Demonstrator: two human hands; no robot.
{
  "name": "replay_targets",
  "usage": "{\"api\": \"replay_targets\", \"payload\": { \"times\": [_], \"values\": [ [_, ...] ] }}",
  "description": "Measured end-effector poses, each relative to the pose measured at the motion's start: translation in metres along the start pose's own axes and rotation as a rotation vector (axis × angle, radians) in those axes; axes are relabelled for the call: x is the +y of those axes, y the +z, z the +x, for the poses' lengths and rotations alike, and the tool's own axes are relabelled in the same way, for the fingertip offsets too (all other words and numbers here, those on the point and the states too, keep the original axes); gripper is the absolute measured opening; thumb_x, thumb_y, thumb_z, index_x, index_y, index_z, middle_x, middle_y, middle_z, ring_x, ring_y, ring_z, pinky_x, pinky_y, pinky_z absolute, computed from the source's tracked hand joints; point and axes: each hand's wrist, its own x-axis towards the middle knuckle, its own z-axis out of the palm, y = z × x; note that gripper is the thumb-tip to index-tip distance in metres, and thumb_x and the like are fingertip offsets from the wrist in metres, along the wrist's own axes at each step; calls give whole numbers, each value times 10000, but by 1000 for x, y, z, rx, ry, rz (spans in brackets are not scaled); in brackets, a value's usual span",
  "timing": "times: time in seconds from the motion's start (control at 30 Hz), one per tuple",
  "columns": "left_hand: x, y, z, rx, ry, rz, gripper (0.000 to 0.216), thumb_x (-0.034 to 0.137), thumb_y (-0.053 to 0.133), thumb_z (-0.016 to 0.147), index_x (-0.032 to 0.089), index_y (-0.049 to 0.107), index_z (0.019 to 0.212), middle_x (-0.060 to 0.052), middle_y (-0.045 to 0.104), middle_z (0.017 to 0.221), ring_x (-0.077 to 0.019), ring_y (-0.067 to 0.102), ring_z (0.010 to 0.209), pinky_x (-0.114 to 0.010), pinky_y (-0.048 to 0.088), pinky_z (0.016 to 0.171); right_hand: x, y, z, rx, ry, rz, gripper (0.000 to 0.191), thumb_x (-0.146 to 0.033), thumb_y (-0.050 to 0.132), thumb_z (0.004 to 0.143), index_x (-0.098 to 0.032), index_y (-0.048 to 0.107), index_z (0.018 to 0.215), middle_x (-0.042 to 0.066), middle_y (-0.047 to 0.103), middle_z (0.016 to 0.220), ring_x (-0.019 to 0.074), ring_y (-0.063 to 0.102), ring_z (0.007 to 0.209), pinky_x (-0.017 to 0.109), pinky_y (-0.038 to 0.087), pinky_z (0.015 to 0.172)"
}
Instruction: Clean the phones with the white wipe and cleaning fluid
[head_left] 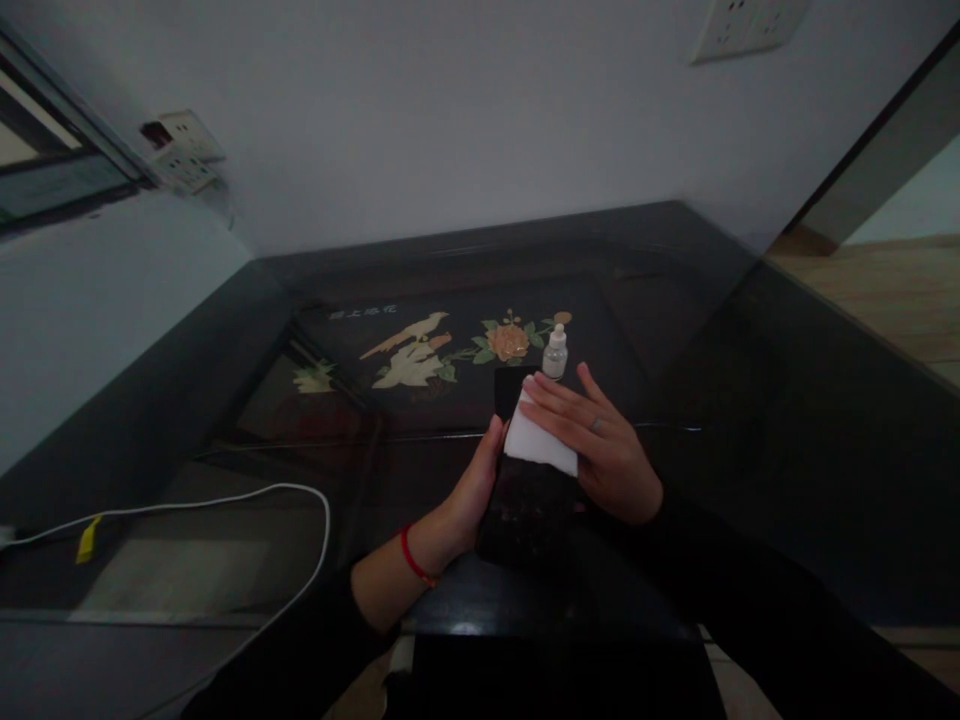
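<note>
A black phone (pixel 525 500) is held up at an angle above the dark table (pixel 750 400). My left hand (pixel 469 495) grips its left edge from below, thumb along the side. My right hand (pixel 596 445) lies with fingers flat, pressing a white cloth (pixel 536 443) onto the phone's screen. A small clear dropper bottle (pixel 555 352) with a white cap stands upright on the table just beyond the phone. A red band circles my left wrist.
The glass-topped table shows an inlaid bird and flower picture (pixel 442 345). A white cable (pixel 225 500) with a yellow tag loops at the left. Wall sockets (pixel 184 150) sit on the left wall, with another socket plate (pixel 750 25) top right. Wooden floor (pixel 892 290) lies at the right.
</note>
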Motion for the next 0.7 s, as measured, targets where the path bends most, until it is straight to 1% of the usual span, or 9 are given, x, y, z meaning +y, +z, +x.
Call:
{"api": "replay_targets", "payload": {
  "times": [0.13,0.27,0.33,0.4,0.43,0.5,0.57,0.63,0.7],
  "values": [
    [-5,-5,3,18,-17,-5,581,564,464,883,142,599,1259,-114,720,1002,-243,661,984,-319,502,847,-6,5,1,-100,-124,-8,402,-101,436,941,-147,498,1335,107,607,1315,201,473,1319,540,193,1185],
    [0,-9,7,29,-50,-1,663,610,449,872,76,604,1231,-131,722,873,-223,686,848,-297,520,757,-9,5,3,-154,-207,8,371,-69,418,926,-114,542,1272,98,636,1279,195,487,1306,519,162,1195],
    [7,-9,6,25,-55,2,689,628,424,874,76,589,1253,-136,720,893,-231,687,855,-312,524,766,-9,2,4,-168,-240,22,353,-74,426,922,-107,558,1248,97,646,1263,195,497,1297,517,157,1197],
    [15,-6,4,22,-42,1,694,639,375,886,108,564,1291,-131,718,954,-238,682,895,-334,523,801,-8,-2,4,-169,-268,30,336,-83,434,922,-100,571,1228,102,652,1253,196,513,1283,516,159,1196],
    [18,-5,2,22,-29,-1,692,641,348,893,126,550,1310,-127,715,989,-241,678,917,-346,520,822,-7,-4,4,-158,-276,34,334,-84,441,921,-98,571,1228,106,658,1243,197,520,1276,514,164,1196],
    [24,-1,-1,25,14,-2,678,631,301,911,154,520,1341,-120,704,1052,-246,670,958,-371,509,864,-6,-10,3,-88,-253,42,361,-86,464,914,-99,547,1265,113,673,1217,203,535,1263,513,194,1191],
    [26,2,-4,15,39,3,648,606,282,927,177,491,1366,-114,691,1103,-252,659,1000,-395,492,903,-5,-16,2,27,-168,34,428,-110,494,910,-123,495,1338,117,671,1219,220,545,1253,528,245,1174],
    [23,3,-5,-19,7,16,617,588,294,933,206,464,1387,-106,678,1146,-257,646,1040,-416,474,933,-4,-20,2,132,-61,1,482,-132,488,920,-187,444,1397,105,645,1263,233,549,1250,552,277,1158],
    [17,2,-5,-72,-52,27,609,588,338,923,228,444,1402,-100,666,1178,-265,633,1073,-430,460,952,-3,-20,3,161,2,-26,500,-140,460,934,-244,417,1421,87,610,1313,238,534,1263,569,280,1152]
  ]
}}
